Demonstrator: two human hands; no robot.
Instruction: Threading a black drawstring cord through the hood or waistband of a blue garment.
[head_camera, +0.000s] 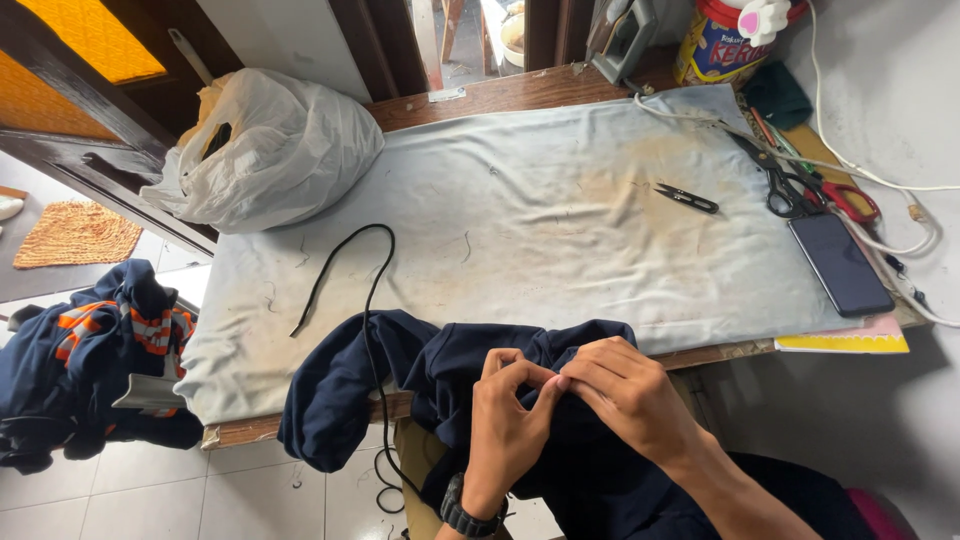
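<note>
Navy fabric, a dark blue garment (440, 385), is draped over the near edge of the table (470, 97) and falls toward the person's lap. It is pinched by both hands at one spot: the left hand (508, 420), a dark watch on its wrist, is narrowed with fingertips closed on a fold, and the right hand (625, 395) is closed on the same fold, the fingertips of the two touching.

A pale grey, stained cloth (560, 220) is spread over most of the table. A black cord (345, 270) is looped from the cloth's near left part over the garment and down past the table edge.

At the table's far right corner a round tub (715, 45) with a red lid and a yellow-and-blue label is set. At the near right edge a flat yellow and pink packet (850, 340) is laid under a dark phone (840, 262). Small black snips (688, 198) lie on the cloth's right part; scissors with red and black handles (800, 185) lie beside the phone's far end. A white cable (880, 180) runs along the right edge.

A white plastic bag (270, 145), bulging, its contents hidden, sits on the far left corner. The cloth's middle is left open.

Left of the table, a navy and orange-striped clothing heap (95, 360) is piled.
</note>
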